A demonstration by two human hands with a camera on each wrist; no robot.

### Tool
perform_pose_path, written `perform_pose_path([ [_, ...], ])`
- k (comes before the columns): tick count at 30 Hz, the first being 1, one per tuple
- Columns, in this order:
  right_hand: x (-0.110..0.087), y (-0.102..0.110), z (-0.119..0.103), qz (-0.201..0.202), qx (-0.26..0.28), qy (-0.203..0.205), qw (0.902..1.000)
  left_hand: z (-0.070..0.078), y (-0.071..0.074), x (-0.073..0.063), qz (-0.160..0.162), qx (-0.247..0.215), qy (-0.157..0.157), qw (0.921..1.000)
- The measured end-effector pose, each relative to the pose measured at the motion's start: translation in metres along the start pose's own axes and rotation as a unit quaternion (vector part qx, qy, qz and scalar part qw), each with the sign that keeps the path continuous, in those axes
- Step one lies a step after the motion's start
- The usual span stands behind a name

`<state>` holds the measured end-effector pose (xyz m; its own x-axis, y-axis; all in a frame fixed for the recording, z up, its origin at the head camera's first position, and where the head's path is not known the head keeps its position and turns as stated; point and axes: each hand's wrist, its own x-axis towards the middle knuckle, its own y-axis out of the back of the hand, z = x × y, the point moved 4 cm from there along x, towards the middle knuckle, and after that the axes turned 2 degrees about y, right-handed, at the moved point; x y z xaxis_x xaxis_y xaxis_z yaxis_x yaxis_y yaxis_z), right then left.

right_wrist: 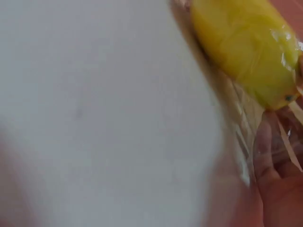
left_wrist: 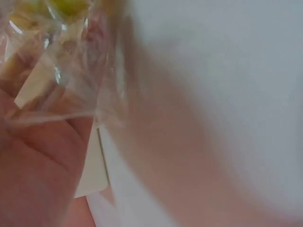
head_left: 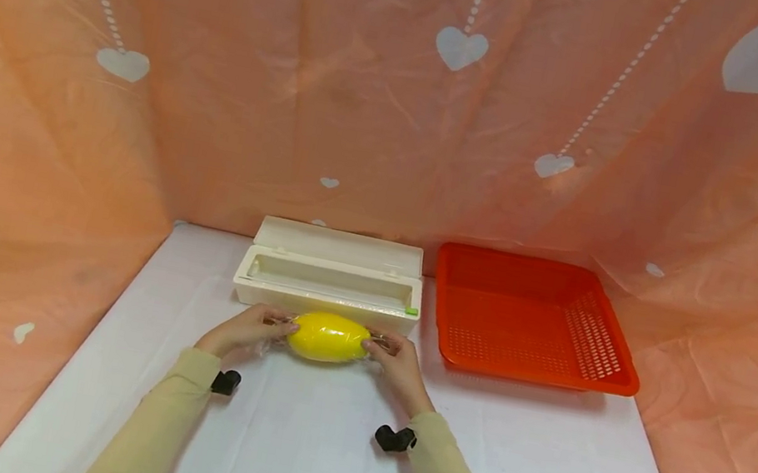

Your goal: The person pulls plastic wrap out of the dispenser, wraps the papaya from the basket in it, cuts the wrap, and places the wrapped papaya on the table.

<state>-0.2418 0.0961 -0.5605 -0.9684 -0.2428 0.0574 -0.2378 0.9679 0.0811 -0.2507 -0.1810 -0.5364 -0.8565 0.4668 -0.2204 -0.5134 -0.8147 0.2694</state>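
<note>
In the head view, the yellow fruit lies lengthwise between the two hands over the white table, just in front of a white lidded box, with a red basket off to the right. Its glossy, rounded sides look firm and probably light; the clear film about it should be thin, limp and slippery, so the tapered ends seem the surest hold. The left hand pinches one end, thumb on the yellow surface and fingers curled behind; the right hand grips the opposite end in the same way

In the left wrist view, loose film stretches across the fingers and palm; it looks easy to crease or tear. Only a bit of the fruit shows at the top edge, and the fingertips' exact contact cannot be told

In the right wrist view, the fruit's wrapped end, marked by a dark spot, meets the right hand's fingers, partly covered by film
</note>
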Motion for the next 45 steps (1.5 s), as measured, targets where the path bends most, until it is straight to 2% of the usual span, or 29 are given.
perform_pose_path([
  [3, 0.002, -0.001, 0.003, 0.017, -0.009, -0.012, 0.9997, -0.001, 0.002, -0.004, 0.007, 0.019, 0.012, 0.9997],
  [6, 0.004, -0.001, 0.005, 0.025, -0.009, -0.017, 0.9995, -0.001, 0.007, -0.012, 0.021, 0.017, 0.024, 0.9993],
  [10, 0.005, -0.002, 0.005, 0.03, -0.015, -0.02, 0.9992, -0.001, 0.02, -0.026, 0.056, 0.011, 0.008, 0.9984],
  [14, 0.006, -0.002, 0.005, 0.032, -0.024, -0.019, 0.999, 0.0, 0.035, -0.041, 0.089, 0.032, -0.008, 0.9955],
  [16, 0.006, -0.002, 0.003, 0.029, -0.026, -0.018, 0.9991, 0.0, 0.042, -0.047, 0.089, 0.039, -0.012, 0.9952],
  [19, 0.005, -0.003, -0.005, 0.021, -0.021, -0.025, 0.9992, -0.003, 0.049, -0.052, 0.074, -0.001, -0.012, 0.9972],
  [23, 0.002, -0.002, -0.019, 0.02, -0.024, -0.017, 0.9994, -0.011, 0.05, -0.048, 0.085, -0.074, 0.005, 0.9935],
  [28, -0.002, 0.0, -0.027, 0.036, -0.035, -0.007, 0.9987, -0.019, 0.044, -0.037, 0.134, -0.105, 0.033, 0.9848],
  [32, -0.006, 0.004, -0.028, 0.044, -0.025, -0.004, 0.9987, -0.021, 0.041, -0.03, 0.172, -0.104, 0.049, 0.9783],
  [38, -0.001, 0.011, -0.003, 0.046, 0.03, -0.009, 0.9985, -0.021, 0.04, -0.025, 0.213, -0.095, 0.063, 0.9704],
  [42, -0.001, 0.014, 0.007, 0.065, 0.0, -0.009, 0.9978, -0.021, 0.039, -0.025, 0.229, -0.095, 0.061, 0.9668],
  [45, -0.001, 0.014, 0.007, 0.084, -0.024, -0.005, 0.9962, -0.019, 0.038, -0.024, 0.234, -0.112, 0.047, 0.9646],
])
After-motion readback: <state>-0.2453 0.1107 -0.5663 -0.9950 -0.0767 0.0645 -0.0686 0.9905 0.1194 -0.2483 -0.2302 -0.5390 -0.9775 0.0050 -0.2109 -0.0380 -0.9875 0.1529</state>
